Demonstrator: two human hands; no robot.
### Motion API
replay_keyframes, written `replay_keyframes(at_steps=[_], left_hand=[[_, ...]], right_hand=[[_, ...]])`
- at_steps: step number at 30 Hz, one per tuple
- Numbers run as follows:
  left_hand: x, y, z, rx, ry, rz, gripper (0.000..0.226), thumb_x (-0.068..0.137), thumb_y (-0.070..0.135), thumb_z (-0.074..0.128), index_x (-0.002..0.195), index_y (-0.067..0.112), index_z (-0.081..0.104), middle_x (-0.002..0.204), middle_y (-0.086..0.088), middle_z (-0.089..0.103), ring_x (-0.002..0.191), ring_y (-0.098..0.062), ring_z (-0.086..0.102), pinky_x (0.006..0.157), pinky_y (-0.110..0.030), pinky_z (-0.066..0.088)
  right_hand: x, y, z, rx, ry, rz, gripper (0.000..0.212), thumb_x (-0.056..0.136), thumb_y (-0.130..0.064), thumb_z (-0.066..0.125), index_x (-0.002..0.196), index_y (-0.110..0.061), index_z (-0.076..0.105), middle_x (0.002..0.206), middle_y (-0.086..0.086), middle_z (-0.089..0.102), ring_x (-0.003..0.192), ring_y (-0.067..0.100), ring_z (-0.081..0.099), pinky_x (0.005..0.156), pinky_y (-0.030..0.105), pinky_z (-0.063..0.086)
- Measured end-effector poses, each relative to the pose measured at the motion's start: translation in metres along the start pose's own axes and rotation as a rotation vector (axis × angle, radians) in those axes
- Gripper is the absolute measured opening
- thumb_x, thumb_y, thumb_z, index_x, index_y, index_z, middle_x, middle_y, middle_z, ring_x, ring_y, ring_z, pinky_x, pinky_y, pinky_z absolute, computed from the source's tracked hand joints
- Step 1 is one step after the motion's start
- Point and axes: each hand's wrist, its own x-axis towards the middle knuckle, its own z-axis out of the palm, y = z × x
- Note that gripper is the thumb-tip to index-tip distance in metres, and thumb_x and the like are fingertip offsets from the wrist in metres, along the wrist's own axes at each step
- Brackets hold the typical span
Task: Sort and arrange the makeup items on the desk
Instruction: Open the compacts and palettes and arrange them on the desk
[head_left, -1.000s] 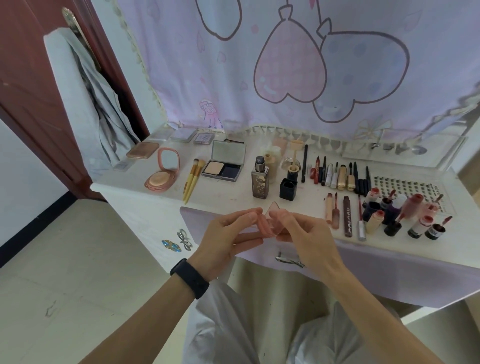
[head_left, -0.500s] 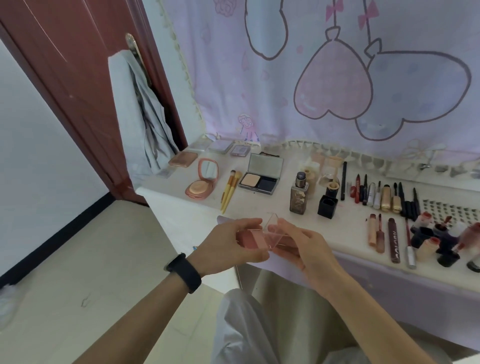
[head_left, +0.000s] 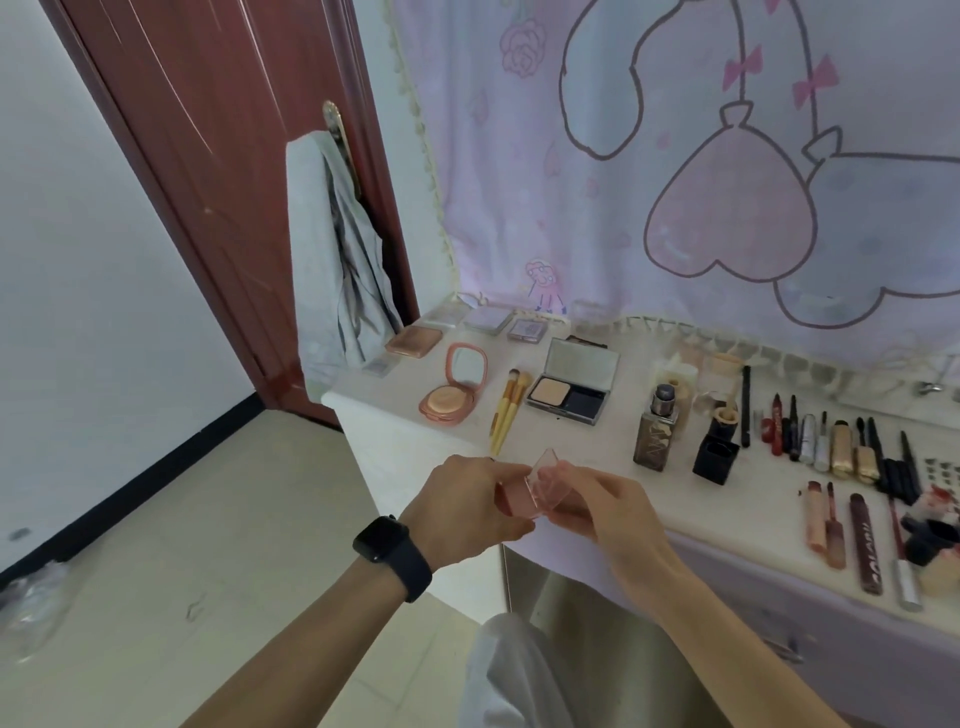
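Pale room corner, a white desk (head_left: 384, 452) beside a red-brown door (head_left: 218, 156).
The door stood at the left with a brass handle plate (head_left: 337, 130), over which a grey garment (head_left: 337, 249) hung. A plain white wall (head_left: 78, 260) ran down to a black skirting (head_left: 156, 473) and a floor (head_left: 208, 571) of large beige tiles. Behind the desk hung a lilac cloth (head_left: 623, 208) printed with outlined hearts and bows and edged with a cream fringe (head_left: 426, 156). The light was soft and even.
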Motion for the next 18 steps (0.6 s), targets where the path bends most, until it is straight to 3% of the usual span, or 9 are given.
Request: replay_keyframes(at_steps=[5, 7, 9, 13, 15, 18], left_hand=[[-0.005, -0.022, -0.007, -0.007, 0.081, -0.029, 0.048, 0.076, 0.039, 0.077, 0.123, 0.038, 0.066, 0.096, 0.014, 0.07, 0.082, -0.006, 0.064, 0.074, -0.02, 0.05], [-0.002, -0.035, -0.019, -0.05, 0.184, -0.119, 0.055, 0.073, 0.044, 0.079, 0.126, 0.039, 0.064, 0.104, 0.017, 0.07, 0.09, -0.002, 0.064, 0.083, -0.018, 0.05], [0.008, -0.054, -0.04, -0.175, 0.338, -0.242, 0.052, 0.071, 0.046, 0.082, 0.121, 0.038, 0.068, 0.1, 0.015, 0.072, 0.09, 0.0, 0.067, 0.085, -0.021, 0.052], [0.035, -0.096, -0.072, -0.373, 0.46, -0.463, 0.045, 0.076, 0.041, 0.081, 0.117, 0.027, 0.07, 0.077, 0.009, 0.074, 0.079, 0.003, 0.066, 0.072, -0.018, 0.047], [0.051, -0.114, -0.077, -0.392, 0.461, -0.519, 0.05, 0.076, 0.04, 0.079, 0.121, 0.023, 0.068, 0.083, 0.01, 0.073, 0.085, 0.002, 0.062, 0.071, -0.018, 0.044], [0.08, -0.135, -0.078, -0.349, 0.432, -0.605, 0.059, 0.076, 0.039, 0.078, 0.131, 0.02, 0.062, 0.109, 0.004, 0.071, 0.1, -0.013, 0.064, 0.085, -0.027, 0.048]], right_hand=[[0.013, 0.0, 0.013, -0.079, -0.085, -0.027, 0.037, 0.089, -0.057, 0.065, 0.097, -0.023, 0.08, 0.095, -0.003, 0.079, 0.096, 0.015, 0.073, 0.093, 0.033, 0.058], [0.022, 0.001, 0.013, -0.282, -0.074, -0.134, 0.042, 0.09, -0.069, 0.055, 0.095, -0.033, 0.076, 0.094, -0.019, 0.076, 0.094, 0.001, 0.069, 0.087, 0.025, 0.054], [0.034, 0.002, 0.01, -0.6, 0.02, -0.271, 0.035, 0.09, -0.068, 0.048, 0.101, -0.043, 0.07, 0.103, -0.03, 0.07, 0.097, -0.009, 0.061, 0.087, 0.019, 0.046], [0.062, 0.022, 0.0, -1.138, 0.061, -0.432, 0.048, 0.1, -0.05, 0.046, 0.14, -0.025, 0.054, 0.143, -0.01, 0.052, 0.134, 0.013, 0.041, 0.107, 0.03, 0.038], [0.067, 0.034, -0.005, -1.343, 0.03, -0.545, 0.051, 0.1, -0.049, 0.042, 0.139, -0.019, 0.055, 0.144, -0.001, 0.052, 0.134, 0.021, 0.045, 0.107, 0.035, 0.042], [0.07, 0.046, -0.007, -1.373, 0.131, -0.697, 0.05, 0.097, -0.049, 0.042, 0.127, -0.015, 0.063, 0.13, 0.003, 0.062, 0.119, 0.023, 0.057, 0.098, 0.033, 0.051]])
